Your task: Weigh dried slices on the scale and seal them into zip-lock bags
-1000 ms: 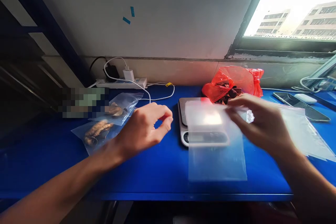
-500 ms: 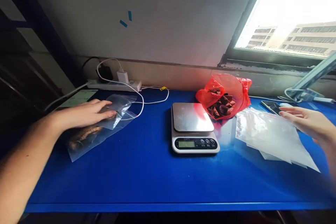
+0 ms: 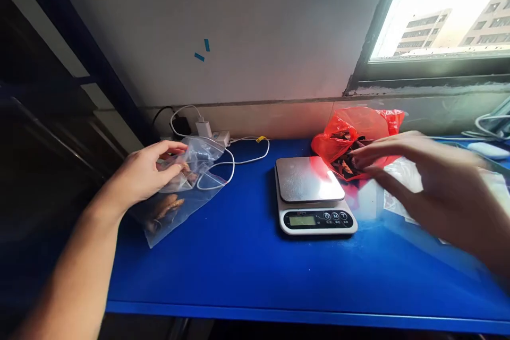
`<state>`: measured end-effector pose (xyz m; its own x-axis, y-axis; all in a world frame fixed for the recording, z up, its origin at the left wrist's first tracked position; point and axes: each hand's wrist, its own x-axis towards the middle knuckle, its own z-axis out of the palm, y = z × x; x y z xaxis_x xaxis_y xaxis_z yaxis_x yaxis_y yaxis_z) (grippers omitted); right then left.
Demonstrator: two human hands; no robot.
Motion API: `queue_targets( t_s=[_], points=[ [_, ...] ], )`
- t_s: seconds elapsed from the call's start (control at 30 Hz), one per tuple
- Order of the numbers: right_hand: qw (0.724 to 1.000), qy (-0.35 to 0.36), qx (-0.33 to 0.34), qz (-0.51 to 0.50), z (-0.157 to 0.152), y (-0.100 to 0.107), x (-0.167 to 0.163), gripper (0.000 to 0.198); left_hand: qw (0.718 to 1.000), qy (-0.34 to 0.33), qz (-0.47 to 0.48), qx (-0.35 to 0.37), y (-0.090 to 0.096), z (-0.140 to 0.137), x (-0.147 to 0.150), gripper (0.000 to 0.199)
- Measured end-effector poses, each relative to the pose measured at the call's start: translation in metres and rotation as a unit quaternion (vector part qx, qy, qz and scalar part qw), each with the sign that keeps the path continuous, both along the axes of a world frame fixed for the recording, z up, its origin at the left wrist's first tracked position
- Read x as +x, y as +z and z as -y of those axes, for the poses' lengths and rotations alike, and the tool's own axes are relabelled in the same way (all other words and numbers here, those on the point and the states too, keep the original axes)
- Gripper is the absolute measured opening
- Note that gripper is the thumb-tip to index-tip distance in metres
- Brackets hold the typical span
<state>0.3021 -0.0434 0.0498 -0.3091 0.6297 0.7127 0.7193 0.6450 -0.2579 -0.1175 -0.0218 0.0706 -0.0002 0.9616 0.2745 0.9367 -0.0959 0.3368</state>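
My left hand [image 3: 145,175] has its thumb and fingers around a clear plastic bag [image 3: 203,154] with brownish pieces inside. Beneath it lies another clear bag [image 3: 195,210], holding tan, root-like pieces. My right hand [image 3: 430,186], slightly blurred, reaches across to the mouth of a red plastic bag [image 3: 376,117], its thumb apart from the stretched fingers. Dark reddish-brown dried pieces [image 3: 343,163] fill that bag. Between the hands stands a digital kitchen scale [image 3: 308,183] with a bare metal plate. Flat clear bags [image 3: 404,175] are partly hidden under my right forearm.
A white charger [image 3: 203,127] and its looped cable [image 3: 233,170] sit behind the left-hand bags. The wall [image 3: 258,48] rises behind the blue table [image 3: 239,271]. At the far right a white object [image 3: 486,150] lies near more cables.
My right hand has moved left from beside the flat bags to the red bag. My left hand has closed around the upper clear bag. The view has shifted left.
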Motion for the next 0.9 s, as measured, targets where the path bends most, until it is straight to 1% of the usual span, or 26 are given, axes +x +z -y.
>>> queue_targets(
  t_s=[0.03,0.07,0.1,0.13,0.2,0.23,0.27,0.3,0.33,0.4,0.47,0.53,0.6,0.67,0.77,0.83,0.9],
  points=[
    [0.997,0.074,-0.033,-0.007,0.004,-0.003,-0.027,0.011,0.998,-0.05,0.019,0.016,0.003,0.006,0.007,0.033],
    [0.989,0.125,-0.077,-0.015,0.006,-0.007,-0.05,0.014,0.993,-0.114,0.026,0.031,0.005,0.011,0.015,0.03],
    [0.978,0.156,-0.133,-0.039,0.007,-0.012,-0.067,0.018,0.981,-0.189,0.025,0.044,0.005,0.016,0.025,0.027],
    [0.961,0.182,-0.195,-0.07,0.007,-0.017,-0.079,0.021,0.964,-0.261,0.013,0.044,0.005,0.019,0.036,0.024],
    [0.919,0.205,-0.308,-0.137,0.005,-0.028,-0.091,0.025,0.928,-0.37,-0.015,0.038,0.003,0.023,0.058,0.028],
    [0.898,0.209,-0.349,-0.165,0.004,-0.033,-0.093,0.028,0.906,-0.417,-0.042,0.052,0.002,0.022,0.068,0.03],
    [0.883,0.209,-0.377,-0.185,0.004,-0.037,-0.094,0.03,0.9,-0.428,-0.064,0.05,0.001,0.022,0.077,0.032],
    [0.874,0.207,-0.391,-0.199,0.005,-0.041,-0.094,0.033,0.893,-0.44,-0.085,0.039,0.0,0.02,0.084,0.033],
    [0.87,0.203,-0.399,-0.206,0.007,-0.043,-0.094,0.034,0.888,-0.446,-0.104,0.026,-0.002,0.019,0.089,0.032],
    [0.866,0.192,-0.411,-0.212,0.012,-0.046,-0.094,0.036,0.889,-0.443,-0.112,-0.005,-0.005,0.019,0.097,0.027],
    [0.852,0.204,-0.436,-0.207,0.017,-0.045,-0.091,0.036,0.909,-0.411,-0.072,0.001,-0.011,0.023,0.104,0.021],
    [0.826,0.243,-0.466,-0.202,0.022,-0.042,-0.088,0.033,0.933,-0.357,-0.008,0.038,-0.02,0.028,0.11,0.027],
    [0.806,0.291,-0.474,-0.202,0.024,-0.04,-0.086,0.027,0.945,-0.319,0.034,0.068,-0.03,0.034,0.116,0.03],
    [0.806,0.314,-0.455,-0.21,0.024,-0.041,-0.087,0.025,0.945,-0.316,0.047,0.071,-0.039,0.04,0.121,0.03],
    [0.816,0.293,-0.438,-0.237,0.023,-0.045,-0.093,0.018,0.939,-0.334,0.063,0.06,-0.046,0.045,0.127,0.03],
    [0.802,0.275,-0.46,-0.265,0.022,-0.046,-0.096,0.017,0.937,-0.336,0.075,0.056,-0.047,0.046,0.128,0.028],
    [0.775,0.269,-0.493,-0.289,0.022,-0.045,-0.097,0.02,0.937,-0.335,0.08,0.053,-0.048,0.046,0.128,0.025]
  ],
)
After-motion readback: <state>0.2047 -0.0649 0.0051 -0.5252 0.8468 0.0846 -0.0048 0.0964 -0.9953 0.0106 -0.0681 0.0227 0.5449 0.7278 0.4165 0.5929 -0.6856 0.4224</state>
